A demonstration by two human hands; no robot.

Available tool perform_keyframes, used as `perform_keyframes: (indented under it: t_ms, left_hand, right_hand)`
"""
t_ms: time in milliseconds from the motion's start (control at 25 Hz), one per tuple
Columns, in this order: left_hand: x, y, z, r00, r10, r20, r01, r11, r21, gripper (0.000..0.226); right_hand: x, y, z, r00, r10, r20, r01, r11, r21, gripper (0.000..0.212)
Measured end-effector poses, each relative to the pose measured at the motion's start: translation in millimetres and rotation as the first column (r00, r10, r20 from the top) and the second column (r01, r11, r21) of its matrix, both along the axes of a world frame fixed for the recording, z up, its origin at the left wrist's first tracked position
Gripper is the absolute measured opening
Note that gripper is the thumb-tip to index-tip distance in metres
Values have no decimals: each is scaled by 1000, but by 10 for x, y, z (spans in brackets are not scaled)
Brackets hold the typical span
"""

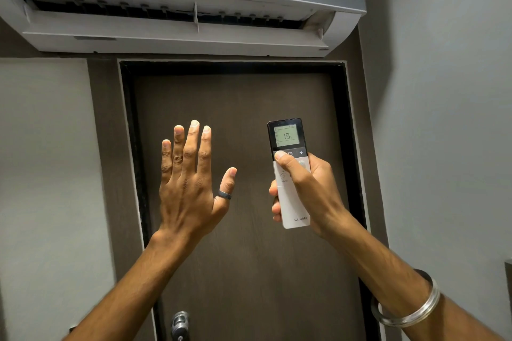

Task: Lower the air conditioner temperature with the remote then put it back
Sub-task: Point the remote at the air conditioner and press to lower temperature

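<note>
A white Lloyd air conditioner [177, 3] hangs on the wall above a door, its bottom flap open. My right hand [307, 191] grips a slim white and black remote [291, 202] upright, pointed up at the unit. The remote's small screen reads 19. My thumb rests on the button at the left of the row just under the screen. My left hand [191, 183] is raised beside it, palm forward, fingers spread, holding nothing.
A dark brown door [249, 271] with a black frame fills the middle, its metal handle [180, 325] at the bottom. Grey walls stand on both sides. A dark edge of some object [508, 285] shows at the far right.
</note>
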State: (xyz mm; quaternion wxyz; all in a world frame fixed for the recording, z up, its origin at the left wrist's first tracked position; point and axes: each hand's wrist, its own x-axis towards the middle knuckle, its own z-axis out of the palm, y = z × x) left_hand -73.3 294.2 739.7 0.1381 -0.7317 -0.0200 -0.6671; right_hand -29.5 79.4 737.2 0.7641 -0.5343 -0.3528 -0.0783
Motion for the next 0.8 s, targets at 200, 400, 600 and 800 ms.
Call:
perform_keyframes:
  t_ms: [200, 400, 600, 800]
  left_hand:
    - [-9, 2, -3, 1000, -2, 5, 2, 1000, -8, 82]
    - [-22, -5, -2, 1000, 8, 10, -8, 1000, -1, 82]
    - [-47, 14, 28, 1000, 19, 22, -19, 1000, 8, 81]
    - [-53, 20, 31, 1000, 19, 14, -19, 1000, 4, 81]
  right_hand:
    - [-7, 2, 3, 1000, 1, 2, -1, 1000, 5, 26]
    - [-16, -2, 8, 1000, 2, 1, -2, 1000, 14, 25]
    - [-28, -17, 27, 1000, -19, -5, 19, 1000, 11, 25]
    - [-57, -45, 64, 1000, 17, -26, -17, 999, 27, 27]
